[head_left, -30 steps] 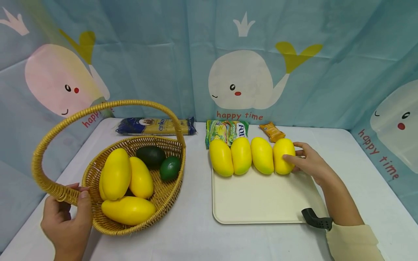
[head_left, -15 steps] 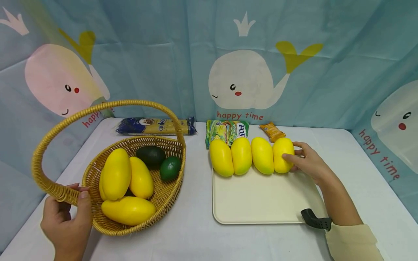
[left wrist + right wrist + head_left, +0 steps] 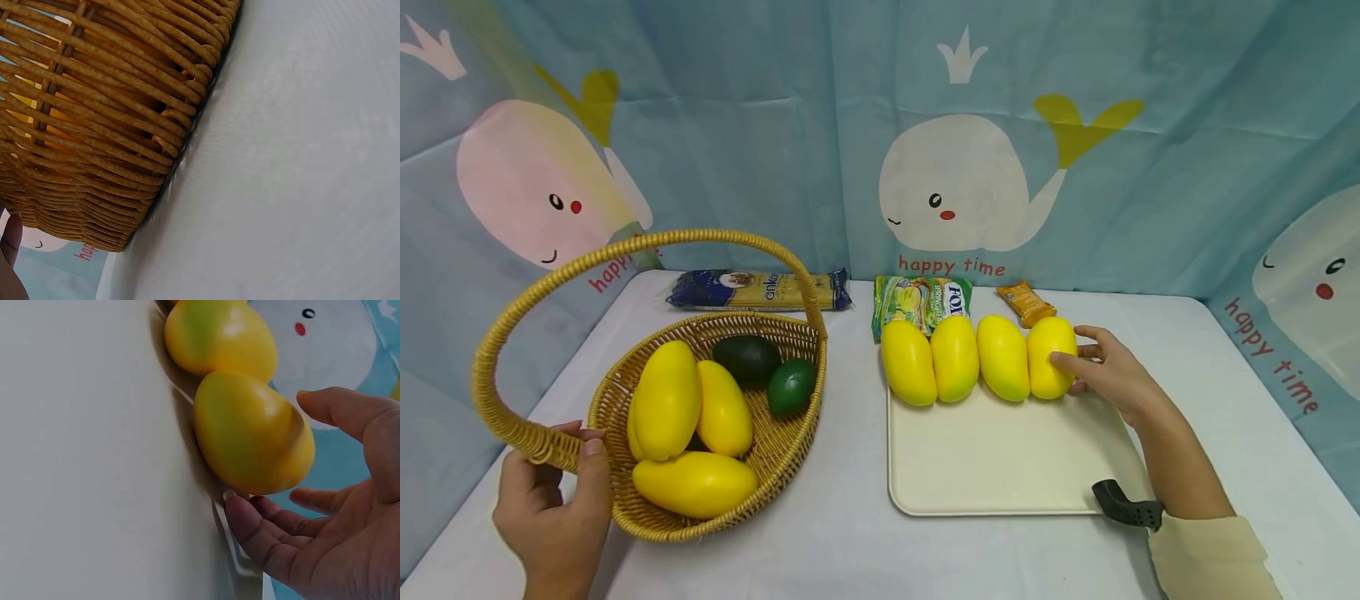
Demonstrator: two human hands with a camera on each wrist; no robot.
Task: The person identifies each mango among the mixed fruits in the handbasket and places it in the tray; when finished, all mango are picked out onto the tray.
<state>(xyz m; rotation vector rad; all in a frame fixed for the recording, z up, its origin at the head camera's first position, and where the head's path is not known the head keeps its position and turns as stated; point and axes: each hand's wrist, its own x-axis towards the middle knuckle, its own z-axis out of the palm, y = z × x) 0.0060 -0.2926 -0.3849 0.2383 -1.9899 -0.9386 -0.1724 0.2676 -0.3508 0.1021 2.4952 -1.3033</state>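
Observation:
On the left, my left hand (image 3: pixel 553 508) grips the lower end of the handle (image 3: pixel 550 446) of a wicker basket (image 3: pixel 790 475), thumb on its near side. Several yellow mangoes (image 3: pixel 696 485) and two dark green avocados (image 3: pixel 747 358) lie in the basket. Along the far edge of a cream tray (image 3: pixel 1000 458), several mangoes (image 3: pixel 955 358) form a row. My right hand (image 3: pixel 1116 375) is at the rightmost mango (image 3: pixel 1051 358). In the right wrist view its thumb hovers over that mango, with the fingers (image 3: pixel 269 544) close against its side; firm contact cannot be made out.
Behind the row lie a green FOX'S candy bag (image 3: pixel 921 302) and a small orange packet (image 3: pixel 1026 302). A pasta packet (image 3: pixel 760 289) sits behind the basket. A printed whale curtain (image 3: pixel 760 150) hangs at the back of the white table (image 3: pixel 850 550).
The rightmost mango and the right hand beside it have shifted only very slightly. The left hand and the basket have stayed in place.

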